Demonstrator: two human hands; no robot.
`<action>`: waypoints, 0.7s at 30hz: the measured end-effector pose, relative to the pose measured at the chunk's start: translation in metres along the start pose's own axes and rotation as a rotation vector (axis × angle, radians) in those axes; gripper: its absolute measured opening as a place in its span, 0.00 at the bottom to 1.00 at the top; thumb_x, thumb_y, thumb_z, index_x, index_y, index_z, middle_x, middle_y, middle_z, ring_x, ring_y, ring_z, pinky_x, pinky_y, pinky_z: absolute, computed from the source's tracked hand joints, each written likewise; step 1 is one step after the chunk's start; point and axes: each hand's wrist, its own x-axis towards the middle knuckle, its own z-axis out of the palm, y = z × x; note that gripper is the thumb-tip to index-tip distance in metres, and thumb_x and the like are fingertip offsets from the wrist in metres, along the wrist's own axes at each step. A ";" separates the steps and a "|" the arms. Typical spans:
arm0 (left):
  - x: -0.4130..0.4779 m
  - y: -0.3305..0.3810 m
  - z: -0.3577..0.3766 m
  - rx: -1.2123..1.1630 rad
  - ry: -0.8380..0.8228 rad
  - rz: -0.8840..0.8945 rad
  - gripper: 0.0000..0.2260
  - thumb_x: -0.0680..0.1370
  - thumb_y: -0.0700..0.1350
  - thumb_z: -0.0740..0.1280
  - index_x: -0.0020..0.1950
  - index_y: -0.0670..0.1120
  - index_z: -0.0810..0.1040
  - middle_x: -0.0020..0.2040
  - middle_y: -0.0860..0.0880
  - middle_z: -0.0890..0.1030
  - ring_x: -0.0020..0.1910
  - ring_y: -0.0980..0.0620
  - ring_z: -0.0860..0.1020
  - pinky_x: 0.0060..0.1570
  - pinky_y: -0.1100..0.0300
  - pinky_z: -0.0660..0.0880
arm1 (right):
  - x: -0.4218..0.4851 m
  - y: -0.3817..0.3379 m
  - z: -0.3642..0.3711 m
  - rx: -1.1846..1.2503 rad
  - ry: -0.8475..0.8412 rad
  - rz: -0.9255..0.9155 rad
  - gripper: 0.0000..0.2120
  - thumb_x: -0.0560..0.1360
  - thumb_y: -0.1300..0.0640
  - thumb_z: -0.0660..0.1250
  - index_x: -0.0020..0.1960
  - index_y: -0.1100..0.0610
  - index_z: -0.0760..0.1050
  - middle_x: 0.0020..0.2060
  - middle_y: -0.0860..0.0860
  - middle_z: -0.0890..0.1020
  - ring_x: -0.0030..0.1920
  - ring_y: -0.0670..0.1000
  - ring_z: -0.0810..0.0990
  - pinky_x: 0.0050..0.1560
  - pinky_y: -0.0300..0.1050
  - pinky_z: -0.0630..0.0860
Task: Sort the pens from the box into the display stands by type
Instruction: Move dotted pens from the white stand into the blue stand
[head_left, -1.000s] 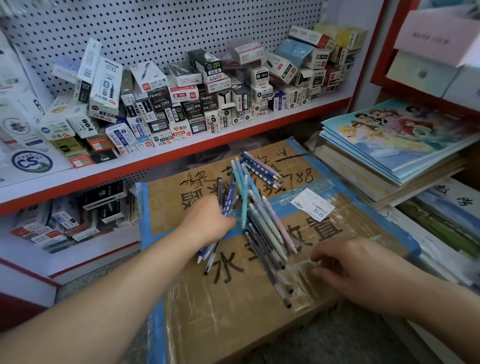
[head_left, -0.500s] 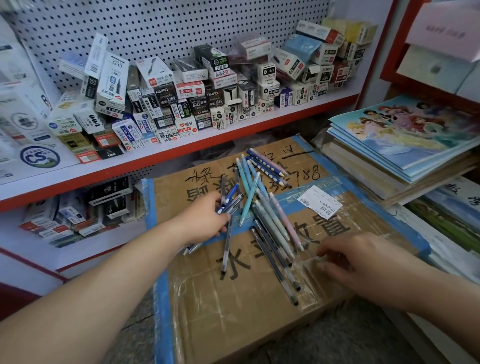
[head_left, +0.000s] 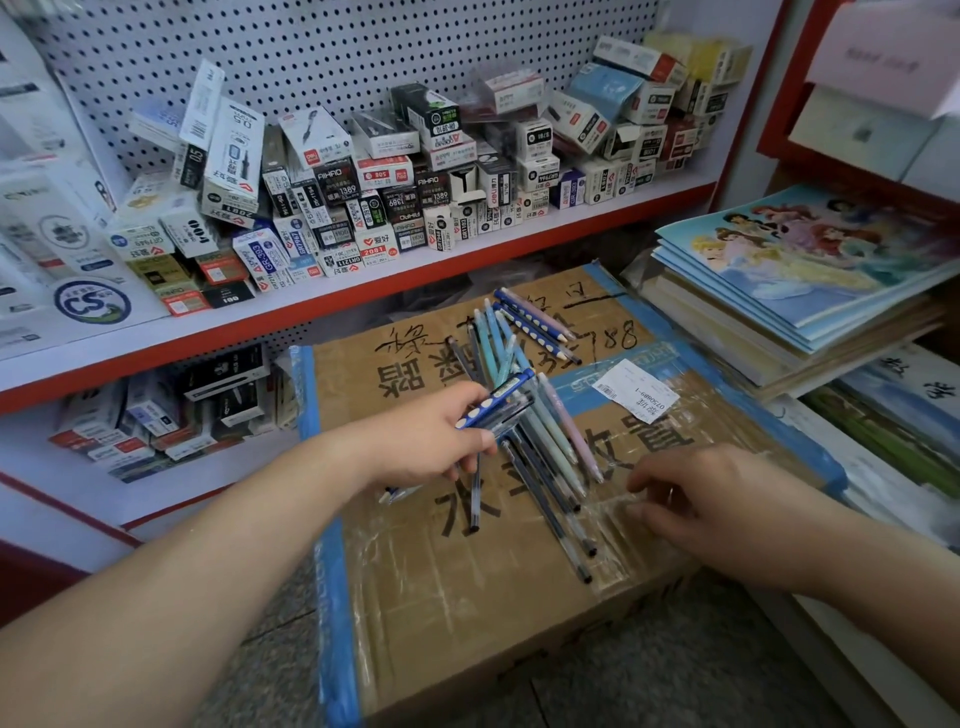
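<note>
your left hand (head_left: 431, 441) curled round a bundle of blue pens (head_left: 500, 399) above the taped cardboard box (head_left: 467, 597), your right hand (head_left: 717, 499) resting loose-fingered on the box, holding nothing, other pens (head_left: 550, 447) fanned on the box between them

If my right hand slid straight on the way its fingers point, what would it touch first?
Likely the lower ends of the pastel-coloured plastic pens lying on the taped brown cardboard box.

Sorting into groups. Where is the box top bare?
Bare: the cardboard box's near-left area, between the blue tape edge and the dark pens, and its far-left printed corner. Crowded: the middle, where pens fan out, some gripped by the left hand; the right hand and white label take the right.
</note>
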 end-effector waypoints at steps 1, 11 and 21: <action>-0.002 0.003 0.001 -0.006 -0.008 0.012 0.10 0.84 0.41 0.63 0.65 0.47 0.70 0.45 0.52 0.80 0.40 0.55 0.77 0.42 0.59 0.77 | -0.001 -0.001 -0.001 0.007 0.003 0.002 0.11 0.80 0.39 0.63 0.59 0.39 0.75 0.47 0.36 0.78 0.47 0.36 0.78 0.52 0.40 0.80; -0.019 0.049 0.038 -0.017 -0.042 0.164 0.14 0.85 0.45 0.61 0.70 0.52 0.65 0.46 0.45 0.79 0.41 0.51 0.76 0.48 0.46 0.78 | -0.034 0.005 -0.030 0.371 0.308 0.099 0.04 0.79 0.48 0.69 0.53 0.42 0.79 0.43 0.40 0.83 0.44 0.38 0.81 0.45 0.36 0.78; -0.047 0.141 0.123 0.188 -0.254 0.376 0.09 0.84 0.49 0.62 0.62 0.61 0.67 0.50 0.50 0.79 0.45 0.50 0.78 0.52 0.43 0.78 | -0.126 0.035 -0.037 1.117 0.523 0.328 0.05 0.76 0.55 0.74 0.48 0.56 0.82 0.36 0.51 0.84 0.37 0.51 0.82 0.43 0.48 0.79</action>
